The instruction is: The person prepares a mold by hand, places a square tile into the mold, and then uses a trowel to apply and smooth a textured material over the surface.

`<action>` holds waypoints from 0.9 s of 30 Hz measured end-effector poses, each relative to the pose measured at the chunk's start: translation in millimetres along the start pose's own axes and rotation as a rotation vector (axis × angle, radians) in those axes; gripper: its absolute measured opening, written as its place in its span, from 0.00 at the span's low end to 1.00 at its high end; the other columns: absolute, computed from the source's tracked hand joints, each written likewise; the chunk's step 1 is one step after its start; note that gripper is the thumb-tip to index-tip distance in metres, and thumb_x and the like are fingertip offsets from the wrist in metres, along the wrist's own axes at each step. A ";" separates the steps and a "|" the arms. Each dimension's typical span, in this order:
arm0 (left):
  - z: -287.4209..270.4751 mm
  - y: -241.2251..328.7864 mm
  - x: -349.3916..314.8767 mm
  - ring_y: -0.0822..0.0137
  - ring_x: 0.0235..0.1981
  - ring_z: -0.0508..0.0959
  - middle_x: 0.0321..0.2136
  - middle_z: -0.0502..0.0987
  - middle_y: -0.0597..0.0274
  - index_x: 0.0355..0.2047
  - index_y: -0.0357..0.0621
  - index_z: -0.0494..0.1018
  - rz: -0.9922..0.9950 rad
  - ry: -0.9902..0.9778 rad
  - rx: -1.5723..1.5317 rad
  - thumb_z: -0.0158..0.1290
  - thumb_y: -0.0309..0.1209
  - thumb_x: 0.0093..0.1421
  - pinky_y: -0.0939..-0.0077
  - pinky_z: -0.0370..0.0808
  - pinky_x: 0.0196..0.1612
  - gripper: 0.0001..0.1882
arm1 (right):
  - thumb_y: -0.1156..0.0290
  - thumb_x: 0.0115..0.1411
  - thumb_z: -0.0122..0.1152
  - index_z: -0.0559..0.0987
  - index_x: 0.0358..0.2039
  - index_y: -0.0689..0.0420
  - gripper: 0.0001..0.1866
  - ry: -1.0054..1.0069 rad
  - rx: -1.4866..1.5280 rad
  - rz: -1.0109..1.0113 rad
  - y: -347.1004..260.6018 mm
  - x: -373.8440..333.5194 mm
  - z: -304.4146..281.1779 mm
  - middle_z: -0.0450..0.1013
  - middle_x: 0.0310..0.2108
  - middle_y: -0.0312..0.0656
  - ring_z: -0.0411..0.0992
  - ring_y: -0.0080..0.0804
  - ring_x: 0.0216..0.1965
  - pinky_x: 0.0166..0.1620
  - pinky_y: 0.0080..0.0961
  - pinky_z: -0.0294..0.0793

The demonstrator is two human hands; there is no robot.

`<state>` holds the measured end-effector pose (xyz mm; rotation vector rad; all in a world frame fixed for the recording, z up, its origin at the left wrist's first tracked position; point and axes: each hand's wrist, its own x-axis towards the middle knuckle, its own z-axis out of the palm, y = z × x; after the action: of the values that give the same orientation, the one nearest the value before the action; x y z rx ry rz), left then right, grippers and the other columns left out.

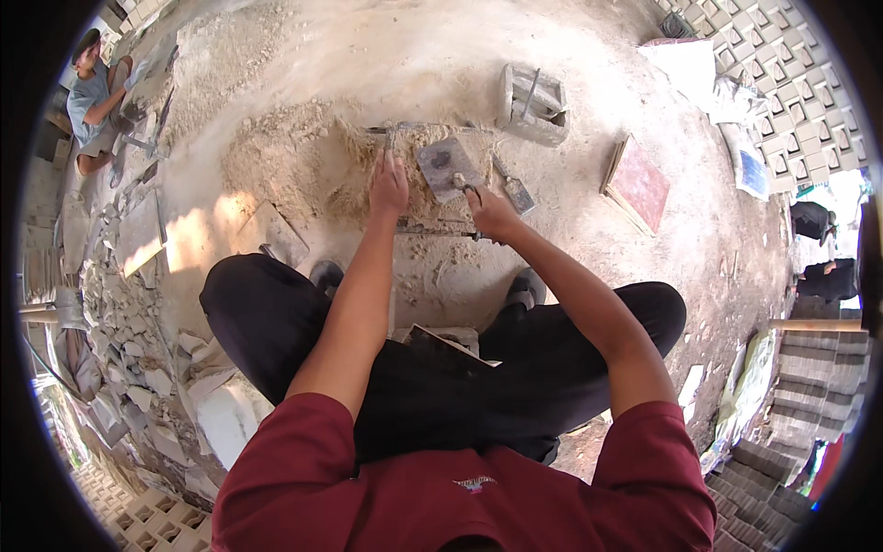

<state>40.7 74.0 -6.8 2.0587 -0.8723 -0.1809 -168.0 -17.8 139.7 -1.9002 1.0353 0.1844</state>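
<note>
My left hand (pixel 389 187) is closed around a short, narrow grey handle (pixel 389 140), whose far end meets a long dark metal bar (pixel 428 125) on the ground. My right hand (pixel 494 213) grips the handle of a flat, square plastering trowel (pixel 440 166), its grey plate marked by a dark patch. Just right of that plate lies a small pointing trowel (pixel 519 193), apart from my fingers. A second dark bar (pixel 428 227) runs nearer to me, below the plate. Loose sandy mix (pixel 303 158) is heaped to the left of my left hand.
A grey box-shaped frame (pixel 533 110) with a rod stands beyond my right hand. Farther right is a reddish board (pixel 639 189). Broken rubble (pixel 138 350) covers the left side. Patterned blocks (pixel 800 92) are stacked at far right. Another person (pixel 97 110) crouches at far left.
</note>
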 end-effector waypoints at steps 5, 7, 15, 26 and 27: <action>12.0 18.5 -3.8 0.49 0.68 0.52 0.66 0.54 0.44 0.64 0.35 0.58 -0.030 -0.005 -0.040 0.27 0.50 0.70 0.61 0.50 0.68 0.34 | 0.58 0.68 0.41 0.66 0.44 0.63 0.19 0.080 -0.261 -0.302 55.5 -8.0 15.4 0.72 0.29 0.70 0.71 0.73 0.33 0.41 0.61 0.68; 11.6 15.9 -8.5 0.48 0.68 0.54 0.66 0.56 0.44 0.64 0.37 0.60 0.013 0.045 0.072 0.27 0.51 0.70 0.60 0.53 0.68 0.33 | 0.58 0.68 0.41 0.66 0.44 0.64 0.19 0.064 -0.260 -0.246 50.3 -7.8 25.6 0.72 0.29 0.70 0.71 0.73 0.33 0.40 0.60 0.69; -3.8 22.1 -9.1 0.37 0.45 0.74 0.41 0.76 0.36 0.49 0.35 0.71 -0.253 0.064 -0.149 0.28 0.48 0.70 0.49 0.71 0.46 0.30 | 0.55 0.67 0.45 0.68 0.41 0.71 0.25 0.411 -0.097 -0.296 -20.5 32.5 4.0 0.72 0.28 0.73 0.72 0.72 0.34 0.40 0.57 0.72; 2.1 29.8 -11.3 0.37 0.44 0.75 0.39 0.77 0.37 0.49 0.32 0.71 -0.270 0.128 -0.260 0.29 0.48 0.70 0.53 0.71 0.46 0.31 | 0.54 0.69 0.41 0.71 0.42 0.71 0.26 0.165 -0.455 -0.153 -11.8 51.9 35.7 0.74 0.33 0.70 0.73 0.68 0.41 0.46 0.54 0.71; -0.3 13.2 -8.1 0.39 0.47 0.74 0.42 0.77 0.38 0.51 0.32 0.71 -0.235 0.228 -0.338 0.28 0.50 0.70 0.56 0.71 0.49 0.33 | 0.54 0.69 0.41 0.71 0.42 0.71 0.26 0.160 -0.448 -0.172 -19.0 52.5 40.8 0.74 0.33 0.70 0.73 0.68 0.41 0.46 0.54 0.71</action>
<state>28.0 74.4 2.0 1.8152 -0.4258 -0.2006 -109.7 -12.3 102.9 -2.4320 0.9865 0.1773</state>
